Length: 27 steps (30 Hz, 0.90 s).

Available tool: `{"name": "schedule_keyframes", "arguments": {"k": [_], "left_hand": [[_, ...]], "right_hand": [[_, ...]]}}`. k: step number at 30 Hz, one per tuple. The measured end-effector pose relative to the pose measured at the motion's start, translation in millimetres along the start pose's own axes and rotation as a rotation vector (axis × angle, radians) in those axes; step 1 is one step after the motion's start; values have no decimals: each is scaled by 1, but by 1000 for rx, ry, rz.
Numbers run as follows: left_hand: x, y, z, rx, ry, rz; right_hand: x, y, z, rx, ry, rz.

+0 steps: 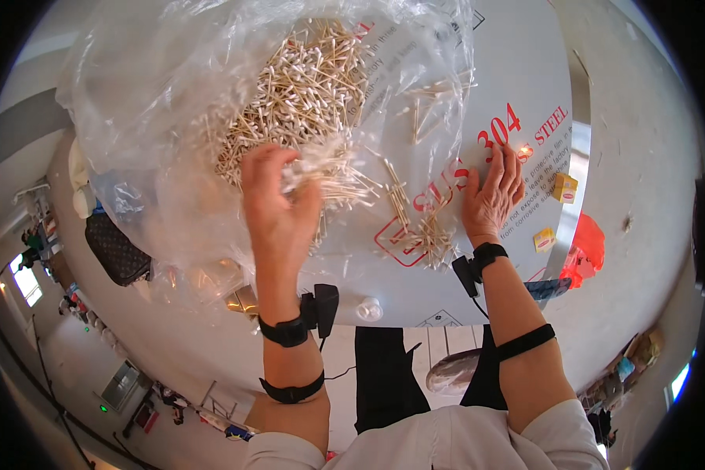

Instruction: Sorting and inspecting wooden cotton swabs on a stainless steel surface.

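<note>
Sleeves: short, white, ending above the elbows
Wrists: black bands, each carrying a small black box with a thin cable
Forearms: black straps
Legs: black trousers

The plastic bag (172, 94) is clear and colourless, with white glare on its creases. The cotton swabs (305, 86) have pale tan sticks and white tips. The surface (525, 70) is light grey, overprinted with red lettering and smaller black text. Two small boxes (564, 188) are yellow; the bag (589, 239) beside them is bright red-orange. The wrist straps (286, 330) are black. The handbag (117, 249) is dark brown with a fine repeating pattern. The sleeves (446, 442) are off-white.
</note>
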<state>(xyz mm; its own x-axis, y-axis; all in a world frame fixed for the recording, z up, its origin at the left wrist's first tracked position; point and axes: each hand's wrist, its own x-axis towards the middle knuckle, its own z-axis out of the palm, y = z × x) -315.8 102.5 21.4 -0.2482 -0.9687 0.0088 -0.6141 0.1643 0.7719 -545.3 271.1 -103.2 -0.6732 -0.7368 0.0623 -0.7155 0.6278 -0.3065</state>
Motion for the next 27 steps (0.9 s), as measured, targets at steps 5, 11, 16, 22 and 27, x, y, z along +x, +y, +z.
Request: {"name": "schedule_keyframes", "arguments": {"k": [5,11,16,22,27], "left_hand": [[30,-23,11,272,-94,2],[62,-42,53,685,34,-70],[60,-65,17,531,-36,-2],[40,-2,18,895,101,258],[63,-4,87,464,-98,286]], "right_hand": [[2,-6,-3,5,2,-8],[1,-2,0,-28,1,-5],[2,-2,-3,-7,-2,-7],[0,1,-1,-18,-2,-3],[1,-1,-1,-6,4,-4]]}}
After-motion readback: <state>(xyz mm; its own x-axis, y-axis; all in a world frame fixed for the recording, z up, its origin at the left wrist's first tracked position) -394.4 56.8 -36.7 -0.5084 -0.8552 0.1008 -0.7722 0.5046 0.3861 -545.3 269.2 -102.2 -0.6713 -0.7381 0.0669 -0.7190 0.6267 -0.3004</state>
